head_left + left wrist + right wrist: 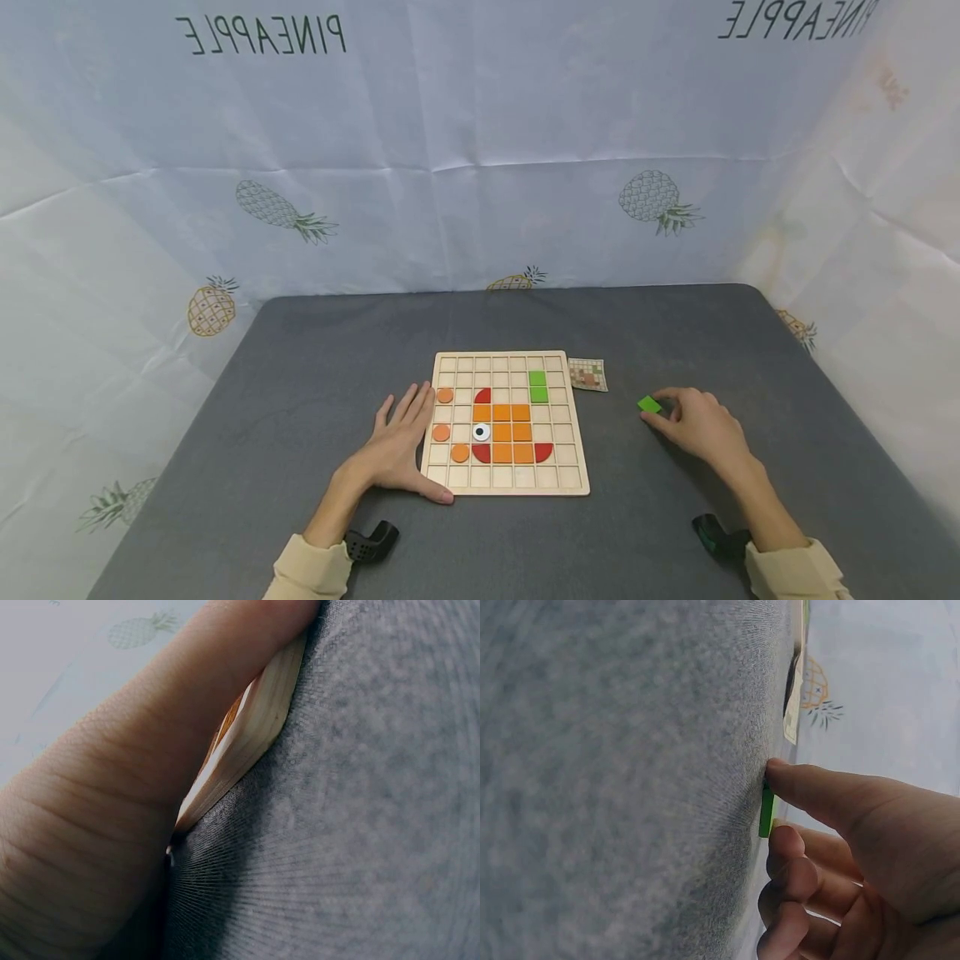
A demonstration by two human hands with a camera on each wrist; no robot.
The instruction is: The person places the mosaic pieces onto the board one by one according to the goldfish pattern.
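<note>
A square wooden grid board [551, 477] lies on the grey table. My left hand [397, 450] rests at its left edge, fingers spread and fairly straight, thumb along the front corner; the left wrist view shows the thumb against the board's wooden side [247, 739]. On the board sit several orange squares [502, 432], orange discs [445, 395], red quarter pieces [482, 453], a white eye disc [482, 432] and two green squares [537, 386]. To the board's right, my right hand [701, 425] pinches a green square tile [766, 812] between thumb and fingers, close to the tabletop.
A small printed pattern card [588, 375] lies against the board's right edge, slightly tilted up. The grey table [337, 350] is backed by a white cloth [480, 217] with pineapple prints. Black straps with devices [372, 542] sit at both wrists.
</note>
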